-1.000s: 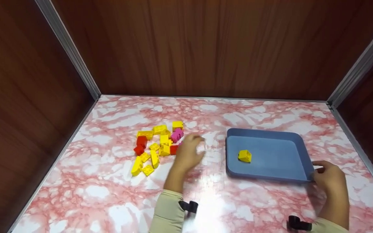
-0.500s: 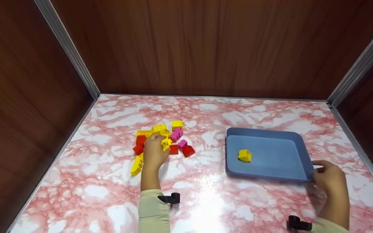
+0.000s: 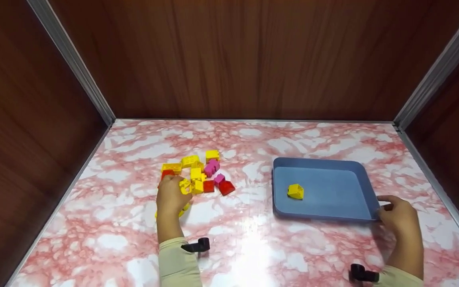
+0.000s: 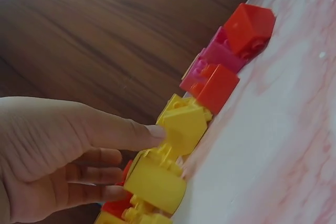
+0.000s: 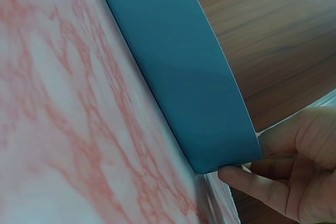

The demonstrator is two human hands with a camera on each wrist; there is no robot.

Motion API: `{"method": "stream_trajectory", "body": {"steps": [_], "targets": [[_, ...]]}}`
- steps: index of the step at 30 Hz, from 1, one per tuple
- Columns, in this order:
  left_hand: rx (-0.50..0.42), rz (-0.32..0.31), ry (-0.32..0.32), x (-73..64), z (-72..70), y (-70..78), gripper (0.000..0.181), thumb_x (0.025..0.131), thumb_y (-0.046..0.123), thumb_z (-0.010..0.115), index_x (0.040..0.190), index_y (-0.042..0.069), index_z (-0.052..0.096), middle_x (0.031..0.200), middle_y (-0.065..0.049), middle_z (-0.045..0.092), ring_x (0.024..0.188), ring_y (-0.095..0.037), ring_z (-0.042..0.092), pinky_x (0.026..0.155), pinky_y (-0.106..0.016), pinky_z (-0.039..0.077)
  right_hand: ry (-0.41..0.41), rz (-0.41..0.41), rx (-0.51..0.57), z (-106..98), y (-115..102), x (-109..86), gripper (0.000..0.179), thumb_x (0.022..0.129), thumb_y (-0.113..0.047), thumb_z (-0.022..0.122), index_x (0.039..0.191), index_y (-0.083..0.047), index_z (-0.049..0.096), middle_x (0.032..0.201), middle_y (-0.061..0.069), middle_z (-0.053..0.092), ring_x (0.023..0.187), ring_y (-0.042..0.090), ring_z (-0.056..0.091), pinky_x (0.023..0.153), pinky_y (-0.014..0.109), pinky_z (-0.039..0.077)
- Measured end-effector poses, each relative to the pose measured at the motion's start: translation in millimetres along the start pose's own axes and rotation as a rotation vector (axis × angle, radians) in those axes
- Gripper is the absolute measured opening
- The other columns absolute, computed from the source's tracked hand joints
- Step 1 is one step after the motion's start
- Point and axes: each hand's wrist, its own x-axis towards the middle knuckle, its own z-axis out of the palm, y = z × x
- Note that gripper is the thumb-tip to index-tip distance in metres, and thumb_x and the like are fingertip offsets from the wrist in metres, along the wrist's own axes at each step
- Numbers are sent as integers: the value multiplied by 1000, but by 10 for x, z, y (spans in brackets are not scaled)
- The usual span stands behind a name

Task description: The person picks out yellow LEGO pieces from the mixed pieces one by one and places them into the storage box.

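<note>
In the head view, my left hand [image 3: 171,197] is low over the left part of a loose group of toy building bricks. A yellow brick [image 3: 185,186] shows beside its fingers. Up close in the left wrist view, thumb and fingers stand apart next to a rounded yellow brick [image 4: 156,186] and a sloped yellow brick [image 4: 185,128]; nothing is pinched between them. On the right, my right hand [image 3: 400,217] holds the near right corner of a shallow blue-grey tray [image 3: 325,218], thumb and fingers on its outer walls. One yellow brick [image 3: 295,191] lies in the tray.
Red bricks [image 3: 226,187] and magenta bricks [image 3: 212,168] lie among the yellow ones, right of my left hand. Several bricks are partly hidden under that hand. Marbled tabletop [image 3: 249,235] spans between bricks and tray. A brown wood-grain panel [image 3: 253,59] closes off the back.
My left hand has moved left, from the gap beside the tray across to the left side of the bricks. The right hand has stayed at the tray corner. The head view has shifted slightly.
</note>
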Motion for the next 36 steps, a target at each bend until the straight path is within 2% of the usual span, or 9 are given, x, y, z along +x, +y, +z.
{"method": "stream_trajectory", "body": {"steps": [4, 7, 12, 16, 21, 24, 27, 30, 36], "targets": [[-9, -46, -80, -7, -7, -33, 50, 75, 17, 82, 117, -6, 66, 116, -22, 62, 108, -40, 58, 98, -49, 45, 4, -4, -1, -8, -5, -11, 45, 83, 0, 53, 126, 14, 52, 98, 34, 63, 84, 38, 63, 63, 34, 46], [-23, -57, -109, -6, -3, -41, 46, 77, 16, 80, 115, -6, 67, 112, -21, 66, 106, -39, 60, 97, -49, 45, 11, -7, 1, -2, -5, -12, 45, 83, 0, 53, 126, 13, 53, 98, 33, 64, 83, 36, 63, 62, 33, 46], [-34, -34, -88, -14, -13, -47, 42, 76, 12, 80, 112, -7, 68, 109, -21, 67, 106, -40, 60, 97, -49, 45, 12, -5, 5, 12, -1, -14, 44, 83, 0, 54, 126, 13, 53, 97, 32, 64, 82, 36, 63, 62, 33, 46], [-29, -18, -62, -30, -50, -27, 42, 75, 10, 80, 112, -6, 68, 110, -23, 66, 108, -41, 59, 97, -50, 44, 22, -8, -7, 17, 1, -20, 44, 83, 0, 55, 125, 12, 54, 101, 34, 63, 87, 41, 62, 65, 38, 46], [-46, -5, -37, -57, -118, 88, 43, 77, 11, 79, 115, -5, 68, 115, -22, 64, 111, -40, 57, 100, -50, 42, 11, 5, 1, 14, 12, -29, 45, 84, -1, 55, 127, 12, 53, 107, 36, 61, 94, 46, 60, 71, 43, 46], [-82, 29, -8, -78, -155, 207, 43, 77, 13, 80, 116, -2, 68, 118, -20, 63, 110, -36, 58, 99, -48, 44, 2, 4, 22, 7, 21, -27, 44, 85, -1, 57, 127, 11, 54, 107, 35, 62, 93, 43, 63, 70, 37, 46], [-128, 97, 26, -95, -162, 348, 42, 76, 13, 80, 115, -1, 69, 118, -18, 64, 102, -33, 61, 93, -45, 48, -8, 3, 46, 0, 27, -24, 45, 85, -2, 58, 128, 11, 53, 107, 34, 63, 90, 39, 65, 69, 34, 46], [-213, 179, 36, -99, -118, 476, 39, 76, 12, 81, 112, 0, 71, 116, -16, 65, 95, -30, 63, 86, -42, 52, -12, 4, 65, 5, 35, -25, 45, 86, -3, 58, 129, 11, 53, 107, 34, 64, 86, 34, 66, 68, 31, 46], [-393, 341, -37, -111, 67, 724, 38, 76, 9, 81, 111, 1, 70, 111, -13, 65, 97, -29, 63, 82, -42, 54, -25, 14, 88, 6, 49, -38, 46, 87, -3, 58, 130, 11, 52, 108, 33, 63, 84, 30, 67, 67, 27, 46]]}}
